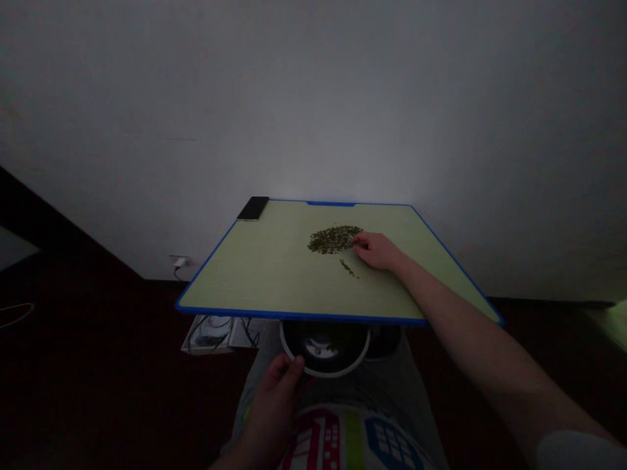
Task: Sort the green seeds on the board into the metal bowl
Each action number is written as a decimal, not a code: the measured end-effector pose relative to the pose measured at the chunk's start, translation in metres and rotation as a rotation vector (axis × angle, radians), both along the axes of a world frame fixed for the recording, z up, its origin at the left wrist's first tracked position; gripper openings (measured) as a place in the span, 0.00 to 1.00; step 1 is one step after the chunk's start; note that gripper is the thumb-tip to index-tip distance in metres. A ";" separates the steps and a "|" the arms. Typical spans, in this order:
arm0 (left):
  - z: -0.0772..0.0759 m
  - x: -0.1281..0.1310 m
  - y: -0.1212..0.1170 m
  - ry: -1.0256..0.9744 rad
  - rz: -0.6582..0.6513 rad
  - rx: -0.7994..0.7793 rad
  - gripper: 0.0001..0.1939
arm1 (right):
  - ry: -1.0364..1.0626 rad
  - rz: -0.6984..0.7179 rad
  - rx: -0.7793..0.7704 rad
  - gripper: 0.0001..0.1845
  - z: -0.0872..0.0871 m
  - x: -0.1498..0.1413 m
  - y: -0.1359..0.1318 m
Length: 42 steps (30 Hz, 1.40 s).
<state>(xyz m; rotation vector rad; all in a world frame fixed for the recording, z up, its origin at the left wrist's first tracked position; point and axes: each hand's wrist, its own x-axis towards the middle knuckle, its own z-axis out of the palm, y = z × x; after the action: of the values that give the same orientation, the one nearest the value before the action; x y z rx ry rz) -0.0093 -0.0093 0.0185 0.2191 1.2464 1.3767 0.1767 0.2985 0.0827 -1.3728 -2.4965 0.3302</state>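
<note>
A spread of small green and brown grains [336, 239] lies on the pale folding table [264, 274]. My right hand [375, 250] rests at the right edge of the grains, its fingertips pinched together. What they hold, if anything, is too small and dark to make out. A short thin line of grains [349, 268] lies apart, just in front of the main spread. Below the table's near edge, over my lap, my left hand [283, 378] grips the rim of a dark bowl [326, 356] with a pale edge. A few specks show inside this bowl, near a bright reflection.
A black phone [253, 208] lies at the table's far left corner. Blue trim [304, 318] edges the tabletop, which stands against a white wall [313, 98]. Under the table at left sits a white box [210, 334] with cables. A plug [180, 262] is in the wall.
</note>
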 end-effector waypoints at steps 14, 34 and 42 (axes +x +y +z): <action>-0.002 0.000 -0.001 -0.046 -0.009 0.018 0.22 | 0.009 0.052 0.037 0.19 0.000 -0.007 0.009; -0.009 -0.002 -0.003 -0.045 -0.006 -0.006 0.23 | 0.111 0.192 0.105 0.19 -0.011 -0.012 0.018; -0.012 -0.002 -0.003 -0.022 -0.009 0.031 0.22 | 0.130 0.247 0.088 0.19 -0.012 -0.007 0.019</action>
<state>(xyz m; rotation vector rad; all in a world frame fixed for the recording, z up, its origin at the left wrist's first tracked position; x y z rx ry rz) -0.0110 -0.0121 0.0064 0.2302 1.2053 1.3880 0.1694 0.3178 0.0704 -0.9785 -2.5402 0.3436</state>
